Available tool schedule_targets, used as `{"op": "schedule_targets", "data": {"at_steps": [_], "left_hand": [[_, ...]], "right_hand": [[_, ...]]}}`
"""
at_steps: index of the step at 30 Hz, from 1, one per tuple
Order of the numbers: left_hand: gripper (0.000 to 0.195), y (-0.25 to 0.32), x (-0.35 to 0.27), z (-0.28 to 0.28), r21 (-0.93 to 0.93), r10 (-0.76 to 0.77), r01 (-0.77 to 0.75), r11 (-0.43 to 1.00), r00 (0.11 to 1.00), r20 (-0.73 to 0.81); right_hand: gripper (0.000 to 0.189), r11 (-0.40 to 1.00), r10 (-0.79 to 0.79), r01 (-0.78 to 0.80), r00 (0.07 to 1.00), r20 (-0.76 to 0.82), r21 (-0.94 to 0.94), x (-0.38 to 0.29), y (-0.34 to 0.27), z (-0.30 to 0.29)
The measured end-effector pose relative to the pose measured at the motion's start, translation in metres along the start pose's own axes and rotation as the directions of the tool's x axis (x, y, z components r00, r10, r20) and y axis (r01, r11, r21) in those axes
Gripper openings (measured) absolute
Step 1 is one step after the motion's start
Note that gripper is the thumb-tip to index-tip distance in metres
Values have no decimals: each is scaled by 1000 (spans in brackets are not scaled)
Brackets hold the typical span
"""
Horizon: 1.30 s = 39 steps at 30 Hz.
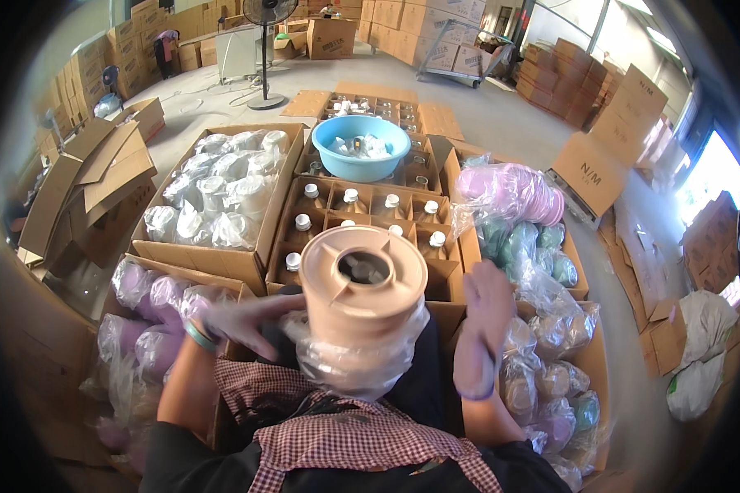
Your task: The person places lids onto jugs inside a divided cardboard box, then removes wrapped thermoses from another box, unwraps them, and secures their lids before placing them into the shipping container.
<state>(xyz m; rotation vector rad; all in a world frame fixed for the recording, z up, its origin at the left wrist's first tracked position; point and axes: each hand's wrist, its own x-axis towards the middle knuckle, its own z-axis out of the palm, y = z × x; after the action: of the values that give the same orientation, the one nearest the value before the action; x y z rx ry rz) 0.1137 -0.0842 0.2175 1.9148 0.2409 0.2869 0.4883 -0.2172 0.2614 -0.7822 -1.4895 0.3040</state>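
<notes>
A stack of beige round plastic parts (pixel 364 271) stands upright before my lap, its lower portion wrapped in crumpled clear plastic film (pixel 357 366). The top part has a round central hole with ribs around it. My left hand (pixel 253 321), gloved and blurred, reaches toward the stack's left side with its fingers apart; whether it touches the film is unclear. Off to the stack's right, my gloved right hand (pixel 484 330) is raised near the corner of a carton, with nothing seen in it. Behind the stack, white-capped bottles (pixel 350 198) stand in a divided carton (pixel 453 271).
A blue basin (pixel 361 163) with small white pieces rests on a carton of glass containers. Cartons on both sides hold film-wrapped white (pixel 213 191), purple (pixel 157 351), pink (pixel 509 188) and green pieces (pixel 521 246). A pedestal fan (pixel 265 55) stands on the floor beyond.
</notes>
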Motion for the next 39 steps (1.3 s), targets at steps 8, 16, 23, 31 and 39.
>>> {"op": "schedule_targets", "data": {"at_steps": [8,16,23,31,39], "left_hand": [[57,19,112,-2,-325,55,-394,860,704,-708],[76,153,186,97,910,252,360,207,879,-405],[95,99,117,-11,408,339,-12,913,581,-740],[37,91,122,-51,59,-164,319,946,628,-761],[48,103,89,5,205,210,-47,978,159,-965]], "right_hand": [[63,890,-267,365,903,337,-272,64,21,49],[39,696,338,-507,856,390,509,108,177,86],[37,844,203,-227,974,102,487,81,88,65],[47,457,516,-714,699,495,530,130,171,63],[58,526,805,63,284,521,-848,-9,336,55]]}}
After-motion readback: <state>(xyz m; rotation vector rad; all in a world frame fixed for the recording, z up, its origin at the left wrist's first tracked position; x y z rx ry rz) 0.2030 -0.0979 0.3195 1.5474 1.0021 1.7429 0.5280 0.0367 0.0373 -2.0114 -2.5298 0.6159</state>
